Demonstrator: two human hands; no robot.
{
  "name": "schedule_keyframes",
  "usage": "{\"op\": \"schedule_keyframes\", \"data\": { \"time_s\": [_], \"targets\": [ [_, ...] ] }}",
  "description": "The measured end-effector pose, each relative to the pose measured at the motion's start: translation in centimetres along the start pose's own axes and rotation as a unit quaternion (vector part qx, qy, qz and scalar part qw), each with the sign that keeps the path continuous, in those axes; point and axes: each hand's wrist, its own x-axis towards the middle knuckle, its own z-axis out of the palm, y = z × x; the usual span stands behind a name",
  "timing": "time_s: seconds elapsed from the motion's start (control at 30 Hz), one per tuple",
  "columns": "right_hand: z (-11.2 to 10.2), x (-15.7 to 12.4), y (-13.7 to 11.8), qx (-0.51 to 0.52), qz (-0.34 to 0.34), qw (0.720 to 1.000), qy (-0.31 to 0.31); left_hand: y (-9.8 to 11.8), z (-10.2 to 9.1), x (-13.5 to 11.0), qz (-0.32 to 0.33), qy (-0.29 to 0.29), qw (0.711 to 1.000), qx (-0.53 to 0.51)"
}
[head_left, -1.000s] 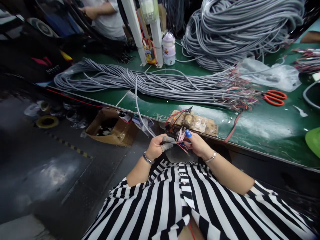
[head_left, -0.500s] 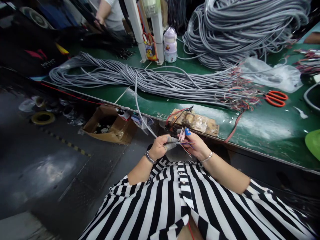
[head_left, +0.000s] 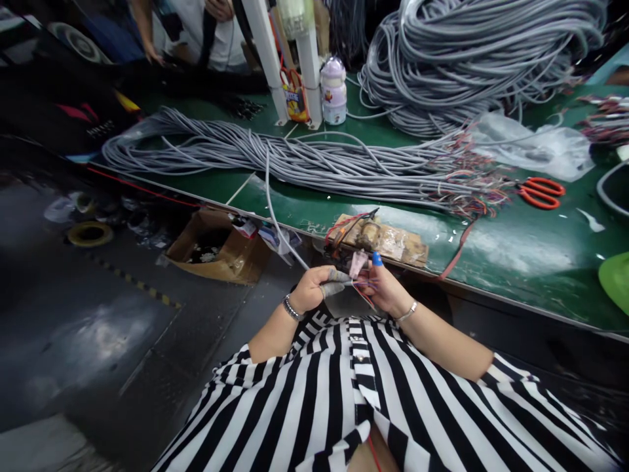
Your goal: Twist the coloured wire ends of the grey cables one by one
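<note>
In front of my striped shirt, my left hand (head_left: 314, 288) is closed around a grey cable (head_left: 282, 237) close to its stripped end; grey covers sit on its fingertips. Thin red, blue and white wires (head_left: 364, 296) fan out from that end into the fingers of my right hand (head_left: 390, 290), which is closed on them. A blue cover caps the right thumb. A small pinkish piece (head_left: 358, 263) shows between the two hands by the right fingertips; its exact kind is unclear. Behind the hands, a wooden block (head_left: 400, 245) with a brownish fixture lies at the table edge.
A long bundle of grey cables (head_left: 314, 164) spans the green table (head_left: 540, 262), with a large coil (head_left: 472, 59) behind. Orange-handled scissors (head_left: 541, 192), a plastic bag (head_left: 545, 147) and a lilac bottle (head_left: 334, 90) lie or stand around. A cardboard box (head_left: 221, 249) is below. Another person (head_left: 221, 39) stands across.
The right thumb has shifted slightly right, away from the pinkish piece, which has turned. My left hand keeps its grip on the cable. More of the person across the table shows.
</note>
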Motion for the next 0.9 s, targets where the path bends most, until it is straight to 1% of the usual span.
{"op": "schedule_keyframes", "data": {
  "time_s": [0.13, 0.3, 0.37, 0.47, 0.53, 0.6, 0.67, 0.83, 0.9],
  "targets": [
    [-1.4, -0.5, 0.3, -0.025, 0.006, 1.0, 0.004, 1.1, -0.7, -0.7, 0.002, -0.041, 0.999, -0.009],
    [-2.5, -0.7, 0.7, -0.03, 0.024, 0.999, 0.022, 2.4, -2.0, -3.3, 0.031, -0.076, 0.996, 0.028],
    [-2.5, -0.9, 0.9, -0.029, 0.034, 0.999, 0.015, 2.4, -2.3, -4.5, 0.038, -0.059, 0.997, 0.044],
    [-2.3, -1.2, 1.3, -0.03, 0.038, 0.999, -0.009, 1.9, -2.3, -5.7, 0.022, 0.01, 0.998, 0.053],
    [-2.2, -1.5, 1.5, -0.039, 0.043, 0.998, -0.034, 1.5, -2.0, -6.1, 0.009, 0.042, 0.997, 0.059],
    [-2.1, -1.7, 1.6, -0.054, 0.055, 0.995, -0.059, 1.2, -1.8, -6.2, 0.003, 0.05, 0.996, 0.074],
    [-1.9, -1.9, 1.7, -0.071, 0.064, 0.993, -0.073, 0.9, -1.6, -6.3, -0.004, 0.054, 0.995, 0.086],
    [-1.9, -2.2, 1.7, -0.092, 0.077, 0.991, -0.051, 0.1, -1.7, -6.6, -0.037, 0.093, 0.992, 0.082],
    [-2.0, -2.2, 1.7, -0.102, 0.079, 0.991, -0.041, -0.5, -1.7, -6.7, -0.053, 0.092, 0.988, 0.109]
  ]
}}
